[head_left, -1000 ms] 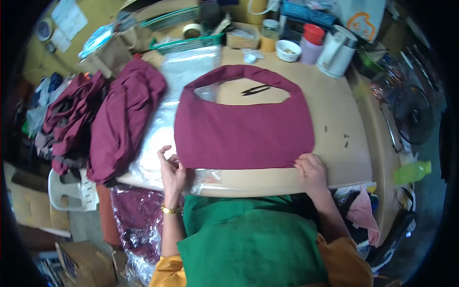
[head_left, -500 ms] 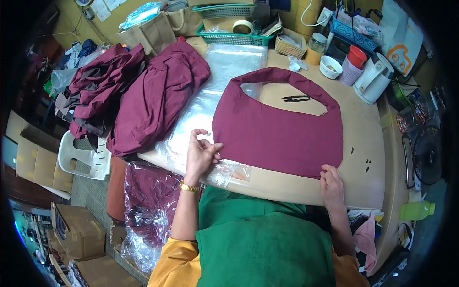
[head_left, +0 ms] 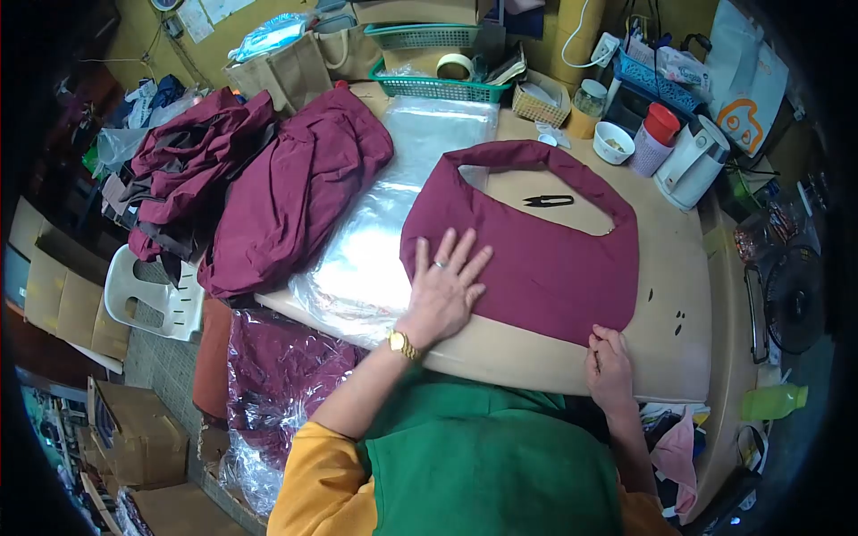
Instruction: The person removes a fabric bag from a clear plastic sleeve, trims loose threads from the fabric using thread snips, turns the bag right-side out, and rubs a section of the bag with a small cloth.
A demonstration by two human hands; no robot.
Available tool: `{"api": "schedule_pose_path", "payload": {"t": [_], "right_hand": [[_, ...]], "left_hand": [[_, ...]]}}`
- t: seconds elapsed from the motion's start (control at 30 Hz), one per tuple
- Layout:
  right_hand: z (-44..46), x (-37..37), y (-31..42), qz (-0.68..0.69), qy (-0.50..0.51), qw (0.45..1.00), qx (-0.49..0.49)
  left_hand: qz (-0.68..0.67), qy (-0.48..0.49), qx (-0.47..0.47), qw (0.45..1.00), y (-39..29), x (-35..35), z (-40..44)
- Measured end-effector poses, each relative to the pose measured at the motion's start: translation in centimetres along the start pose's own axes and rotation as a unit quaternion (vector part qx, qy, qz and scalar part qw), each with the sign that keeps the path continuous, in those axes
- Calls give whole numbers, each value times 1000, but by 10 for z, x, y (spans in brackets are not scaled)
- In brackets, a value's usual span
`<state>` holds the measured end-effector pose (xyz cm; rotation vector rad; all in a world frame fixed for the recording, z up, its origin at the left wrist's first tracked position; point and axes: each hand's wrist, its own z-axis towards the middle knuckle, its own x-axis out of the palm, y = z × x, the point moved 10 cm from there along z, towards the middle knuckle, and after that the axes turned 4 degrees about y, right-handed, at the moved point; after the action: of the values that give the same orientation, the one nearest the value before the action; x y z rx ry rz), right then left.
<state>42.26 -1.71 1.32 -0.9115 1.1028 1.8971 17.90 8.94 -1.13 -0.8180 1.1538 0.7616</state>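
Observation:
A maroon fabric shoulder bag [head_left: 545,259] lies flat on the table in front of me, its strap looping away from me. My left hand [head_left: 445,286] rests palm down on the bag's lower left part, fingers spread. At the bag's lower right corner, my right hand [head_left: 609,362] has its fingers pinched together on the bottom edge. Black thread snips [head_left: 548,201] lie on the table inside the strap loop. Left of the bag is a stack of clear plastic bags [head_left: 380,214], reaching under its edge.
Maroon bags [head_left: 299,188] are heaped on the left. Along the back stand green baskets [head_left: 438,87], a white bowl [head_left: 613,143] and a white kettle [head_left: 693,165]. Small dark pieces [head_left: 679,323] lie at the table's right. A white plastic stool [head_left: 154,295] stands at the left.
My left hand has moved right from the bag's left edge and now lies spread on the fabric. The bag's left side has creased slightly. My right hand stays at the lower right corner.

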Motion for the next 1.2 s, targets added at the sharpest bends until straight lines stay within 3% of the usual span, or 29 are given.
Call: {"api": "schedule_pose_path", "payload": {"t": [0.07,0.13,0.2,0.27,0.3,0.37,0.47,0.53,0.63,0.67,0.77,0.87,0.93,1.03,1.07,1.13,1.2], "right_hand": [[5,-11,0,-10,7,1000,5],[19,-5,-3,-35,166,984,52],[44,-15,-3,29,67,994,76],[65,-22,25,-17,-28,999,-7],[65,-14,25,-24,-33,999,2],[66,25,14,-149,76,985,37],[57,43,-27,-171,157,968,100],[54,40,-36,-178,159,963,123],[55,45,-39,-175,171,961,128],[55,45,-39,-173,169,962,126],[54,45,-38,-165,166,965,121],[47,40,-37,-155,174,966,112],[38,37,-32,-147,179,966,112],[24,40,-21,-145,194,965,102],[27,36,-20,-149,194,964,102],[30,39,-12,-167,296,932,125],[51,41,0,-153,345,919,116]], "left_hand": [[16,2,-14,1000,11,-4,-1],[30,10,-22,999,14,-4,3],[23,16,-28,999,2,-3,-3],[28,15,-34,999,-23,1,-18],[22,27,-44,998,-31,3,-27],[18,38,-55,998,-29,2,-41],[19,67,-97,993,-4,2,-52],[7,90,-128,988,12,-4,-57],[64,10,-160,985,17,-38,-52],[-11,-37,-117,992,0,-49,-41],[-15,5,20,1000,-82,-44,-19],[9,45,-14,999,-47,10,-18],[25,46,-20,998,-36,1,-27],[44,156,-39,986,-26,-3,-46],[41,154,-38,986,-33,-10,-41],[39,65,-28,997,-51,-37,-16],[13,58,-27,998,-59,-24,7]]}}
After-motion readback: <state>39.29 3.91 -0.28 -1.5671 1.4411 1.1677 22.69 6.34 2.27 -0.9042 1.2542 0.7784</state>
